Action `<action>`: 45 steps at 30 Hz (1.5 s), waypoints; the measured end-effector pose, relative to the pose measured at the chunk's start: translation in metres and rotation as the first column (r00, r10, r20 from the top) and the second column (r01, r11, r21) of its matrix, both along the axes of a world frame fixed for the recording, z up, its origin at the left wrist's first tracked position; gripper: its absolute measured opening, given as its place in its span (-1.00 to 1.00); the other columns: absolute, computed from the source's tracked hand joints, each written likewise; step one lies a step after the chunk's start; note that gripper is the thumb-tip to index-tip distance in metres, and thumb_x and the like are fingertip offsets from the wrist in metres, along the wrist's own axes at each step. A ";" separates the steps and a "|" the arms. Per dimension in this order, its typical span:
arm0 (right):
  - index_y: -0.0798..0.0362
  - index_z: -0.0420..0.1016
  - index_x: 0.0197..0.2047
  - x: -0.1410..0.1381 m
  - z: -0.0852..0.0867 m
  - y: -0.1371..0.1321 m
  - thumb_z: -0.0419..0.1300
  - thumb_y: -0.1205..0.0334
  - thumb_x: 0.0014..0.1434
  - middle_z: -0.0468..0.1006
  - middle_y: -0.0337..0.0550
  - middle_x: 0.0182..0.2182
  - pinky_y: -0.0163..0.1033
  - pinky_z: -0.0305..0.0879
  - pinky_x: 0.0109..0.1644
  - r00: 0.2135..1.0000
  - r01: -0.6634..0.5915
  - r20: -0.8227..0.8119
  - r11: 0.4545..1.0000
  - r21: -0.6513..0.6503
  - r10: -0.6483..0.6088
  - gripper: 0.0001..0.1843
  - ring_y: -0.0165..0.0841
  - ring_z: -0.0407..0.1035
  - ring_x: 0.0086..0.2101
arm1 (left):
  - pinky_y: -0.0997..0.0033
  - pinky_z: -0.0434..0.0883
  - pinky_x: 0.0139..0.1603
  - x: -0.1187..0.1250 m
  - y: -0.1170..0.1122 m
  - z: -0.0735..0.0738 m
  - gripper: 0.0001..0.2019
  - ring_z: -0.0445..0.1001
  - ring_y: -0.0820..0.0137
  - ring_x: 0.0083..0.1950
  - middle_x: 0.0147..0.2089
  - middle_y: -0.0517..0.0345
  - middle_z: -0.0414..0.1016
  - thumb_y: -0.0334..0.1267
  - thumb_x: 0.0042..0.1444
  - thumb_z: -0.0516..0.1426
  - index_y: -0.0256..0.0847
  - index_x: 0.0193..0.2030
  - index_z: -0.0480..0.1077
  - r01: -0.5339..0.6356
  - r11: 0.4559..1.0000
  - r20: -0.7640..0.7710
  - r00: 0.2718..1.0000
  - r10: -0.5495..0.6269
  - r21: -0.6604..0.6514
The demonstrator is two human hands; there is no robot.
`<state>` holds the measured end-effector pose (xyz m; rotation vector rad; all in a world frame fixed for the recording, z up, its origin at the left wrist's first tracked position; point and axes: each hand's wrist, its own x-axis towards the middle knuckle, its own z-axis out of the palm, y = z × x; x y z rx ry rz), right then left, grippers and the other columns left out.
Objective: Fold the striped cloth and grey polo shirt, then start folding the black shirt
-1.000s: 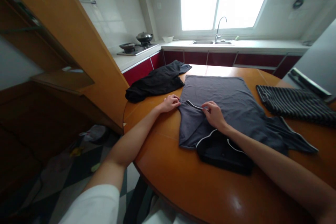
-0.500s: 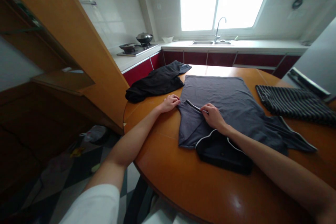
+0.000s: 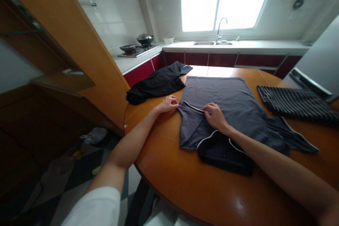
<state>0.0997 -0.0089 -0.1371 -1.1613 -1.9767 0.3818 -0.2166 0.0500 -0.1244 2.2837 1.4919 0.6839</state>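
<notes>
A dark grey shirt (image 3: 219, 93) with white piping lies spread on the wooden table (image 3: 169, 180), its black collar end toward me. The near left sleeve is folded inward over the body. My left hand (image 3: 169, 103) pinches the sleeve's outer corner at the shirt's left edge. Farther right, my right hand (image 3: 214, 116) has its thumb and fingers closed on the white-edged sleeve hem. The other sleeve stretches out to the right, partly behind my right forearm.
A crumpled black garment (image 3: 159, 82) lies on the table's far left. On the right is a striped folded cloth (image 3: 296, 104). Beyond the table stand a counter with a sink (image 3: 203, 43) and a stove with pans (image 3: 145, 39). A wooden partition (image 3: 87, 42) rises at left.
My left hand has moved slightly left, drawing the sleeve corner with it, and more of the white-edged hem shows straight between my hands. My right hand stays nearly in place.
</notes>
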 end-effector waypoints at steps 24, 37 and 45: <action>0.08 0.56 0.10 -0.028 0.063 -0.092 0.09 0.06 0.39 0.57 0.07 0.07 -0.10 0.27 0.21 0.739 -0.590 0.219 0.769 -0.247 0.637 -0.61 -0.13 0.44 0.09 | -0.13 -0.31 0.49 0.061 -0.049 0.005 -0.38 -0.26 0.10 0.58 0.57 0.03 -0.19 0.08 0.40 -0.07 0.00 0.53 -0.03 0.290 0.945 -0.325 0.889 -0.324 -0.149; 0.17 0.43 0.26 -0.041 0.055 -0.181 0.11 0.00 0.41 0.23 0.16 0.37 -0.10 -0.01 0.45 0.446 -0.830 0.223 0.494 -0.260 0.867 -0.49 -0.15 0.08 0.37 | -0.04 -0.19 0.50 0.075 -0.060 0.015 -0.49 -0.04 0.20 0.55 0.51 -0.04 0.09 -0.09 0.47 -0.20 -0.11 0.47 0.11 0.256 0.966 -0.272 0.933 -0.236 0.043; 0.21 0.42 0.23 -0.044 0.042 -0.182 0.09 0.10 0.42 0.20 0.16 0.38 -0.06 -0.07 0.47 0.428 -0.841 0.322 0.503 -0.200 0.844 -0.54 -0.13 0.03 0.38 | 0.00 -0.15 0.50 0.104 -0.086 0.002 -0.36 -0.21 0.12 0.57 0.56 -0.13 -0.14 0.07 0.46 -0.18 -0.25 0.52 -0.05 0.320 0.947 -0.439 0.851 -0.289 -0.002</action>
